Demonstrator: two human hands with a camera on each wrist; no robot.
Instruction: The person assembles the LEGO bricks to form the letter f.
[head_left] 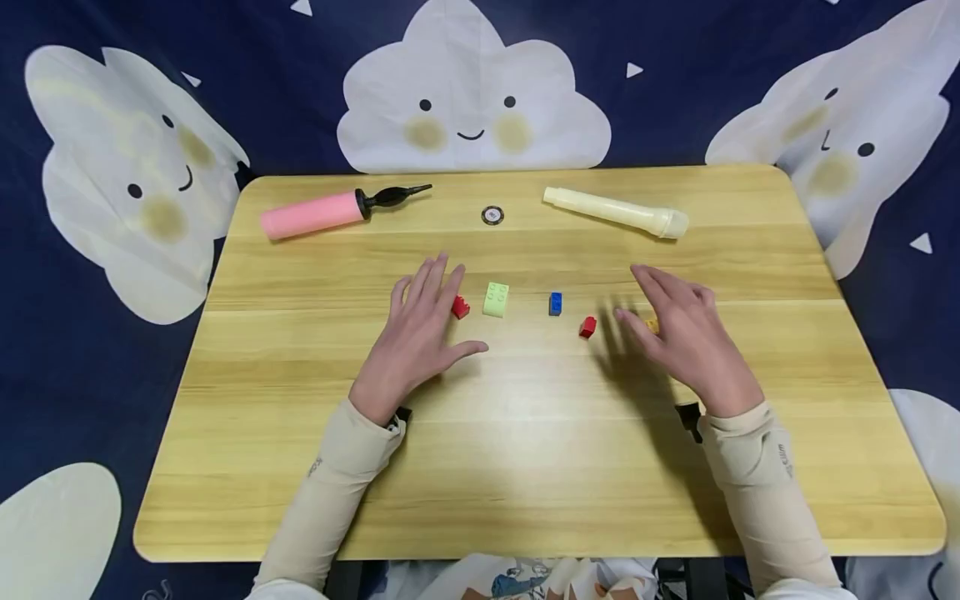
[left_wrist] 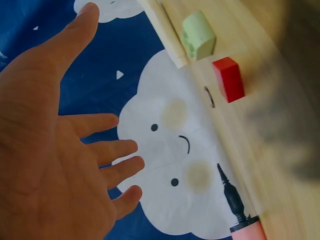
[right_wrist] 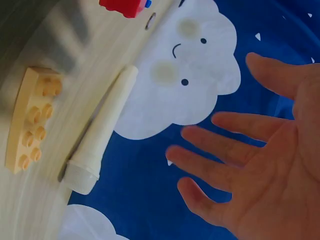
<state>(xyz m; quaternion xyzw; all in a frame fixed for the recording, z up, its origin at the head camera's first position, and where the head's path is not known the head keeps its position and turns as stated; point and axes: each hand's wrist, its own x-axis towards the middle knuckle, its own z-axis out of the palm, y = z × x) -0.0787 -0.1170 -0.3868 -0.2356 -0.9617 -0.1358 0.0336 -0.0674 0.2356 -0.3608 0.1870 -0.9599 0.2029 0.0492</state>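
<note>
My left hand (head_left: 420, 333) hovers over the table with fingers and thumb spread, holding nothing. It partly covers a red toy brick (head_left: 461, 307); a light green brick (head_left: 496, 299) lies just right of that. In the left wrist view the green brick (left_wrist: 200, 37) and red brick (left_wrist: 230, 80) sit beyond the fingers. My right hand (head_left: 686, 337), also extended and holding nothing, casts a shadow on the wood. Under its thumb side shows part of a yellow-orange brick (head_left: 652, 325), whose studs face the right wrist view. Between the hands lie a blue brick (head_left: 555, 303) and a second red brick (head_left: 587, 327).
Along the far side of the wooden table (head_left: 525, 483) lie a pink hand pump (head_left: 315, 216) with a black nozzle, a small round dark-rimmed disc (head_left: 492, 215) and a cream toy microphone (head_left: 615, 212). A dark blue cloud-print cloth (head_left: 300, 92) hangs behind.
</note>
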